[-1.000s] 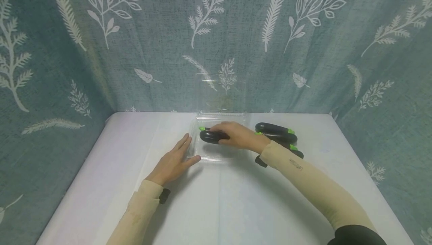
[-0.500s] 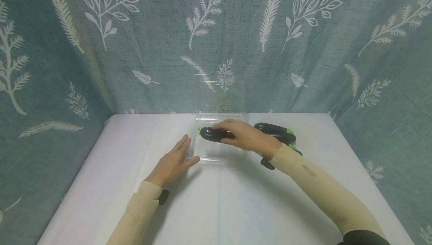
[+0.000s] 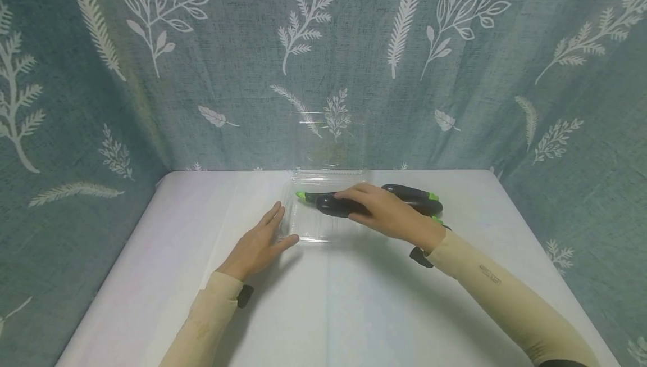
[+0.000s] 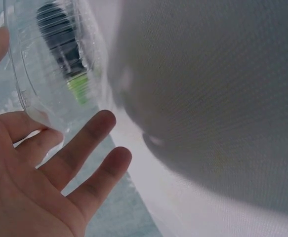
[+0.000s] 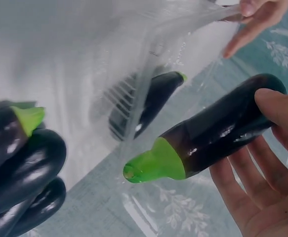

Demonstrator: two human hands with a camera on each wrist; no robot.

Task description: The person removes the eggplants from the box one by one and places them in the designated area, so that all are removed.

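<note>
A clear plastic clamshell box (image 3: 308,231) stands with its lid (image 3: 328,142) raised at the back. Inside it lies an eggplant (image 5: 158,96), its green stem end toward the left side in the head view. My right hand (image 3: 389,212) grips a second eggplant (image 5: 223,131) near its rounded end, thumb on one side and fingers on the other, above the box; its green cap points toward the right side of the box. My left hand (image 3: 258,249) touches the box's left edge, its fingers spread and fairly straight.
Several more eggplants (image 3: 411,193) lie in a group on the white table (image 3: 202,232), just right of the box and partly behind my right hand. A patterned green-blue curtain (image 3: 227,63) surrounds the table at the back and sides.
My right hand has moved to the right with the eggplant, uncovering more of the one in the box. My left hand stays at the box's left edge.
</note>
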